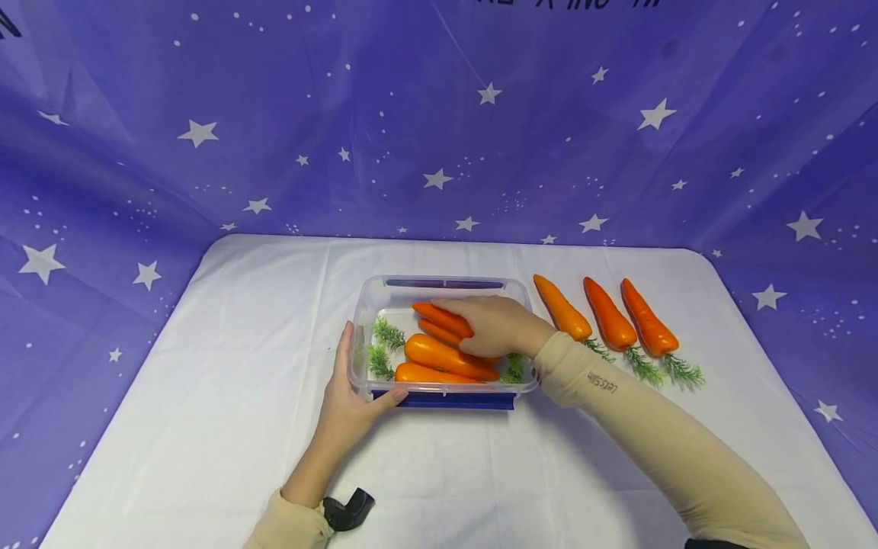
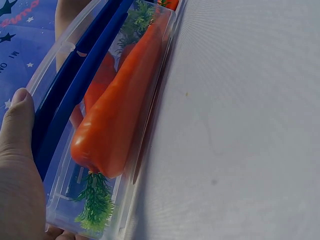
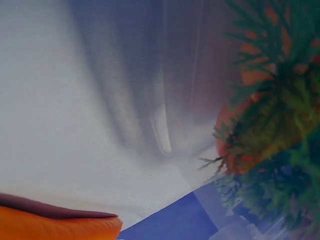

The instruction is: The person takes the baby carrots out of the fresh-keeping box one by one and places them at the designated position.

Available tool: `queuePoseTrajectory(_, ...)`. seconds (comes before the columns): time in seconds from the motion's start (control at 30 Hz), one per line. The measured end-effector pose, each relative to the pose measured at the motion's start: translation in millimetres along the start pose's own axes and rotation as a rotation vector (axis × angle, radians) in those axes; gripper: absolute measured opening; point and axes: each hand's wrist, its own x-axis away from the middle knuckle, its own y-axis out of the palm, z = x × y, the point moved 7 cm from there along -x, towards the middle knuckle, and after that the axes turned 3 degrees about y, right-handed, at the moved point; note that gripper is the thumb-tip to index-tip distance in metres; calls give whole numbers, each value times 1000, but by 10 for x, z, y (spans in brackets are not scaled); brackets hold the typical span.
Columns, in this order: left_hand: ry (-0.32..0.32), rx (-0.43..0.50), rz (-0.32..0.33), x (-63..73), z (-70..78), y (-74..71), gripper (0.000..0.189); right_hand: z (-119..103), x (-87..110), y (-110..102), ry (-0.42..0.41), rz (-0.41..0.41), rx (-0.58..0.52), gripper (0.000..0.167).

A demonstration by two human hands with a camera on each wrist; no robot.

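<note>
A clear plastic box (image 1: 361,305) with blue latches (image 1: 446,400) holds several orange carrots with green tops. My left hand (image 1: 346,408) grips its front left corner, thumb at the front latch and fingers along the left side. In the left wrist view, one carrot (image 2: 117,110) lies against the box wall, leafy end towards that hand. My right hand (image 1: 501,324) reaches inside and holds a carrot (image 1: 449,317) above the others, its palm hiding the thick end. Nearer the front lie two lighter carrots (image 1: 442,353). Green leaves (image 3: 275,115) fill the right side of the right wrist view.
Right of the box, three carrots lie side by side on the white tablecloth (image 1: 206,396): a lighter orange one (image 1: 562,307), a redder one (image 1: 609,314) and another (image 1: 648,319) at the far right. A blue star-patterned curtain (image 1: 384,152) stands behind the table.
</note>
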Motion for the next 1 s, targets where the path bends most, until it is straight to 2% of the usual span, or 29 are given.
queuePoseTrajectory(0.17,-4,-1,0,-6,1,1,122,8,50,-15,8,26,-2,78)
queuePoseTrajectory(0.33,-16,-4,-2,-12,-1,-2,121,-26,151,-73,-6,88,-29,80)
queuePoseTrajectory(0.5,-22,7,-6,-10,-8,0,122,-63,320,-202,-37,196,-77,75)
queuePoseTrajectory(0.73,-20,14,-4,-9,-14,1,121,-70,631,-470,-79,348,-209,70)
queuePoseTrajectory(0.87,-18,5,0,-5,-10,-2,122,-14,829,-622,-42,437,-204,73)
queuePoseTrajectory(1.0,-19,-8,3,-3,-8,-1,122,127,994,-709,28,477,-231,75)
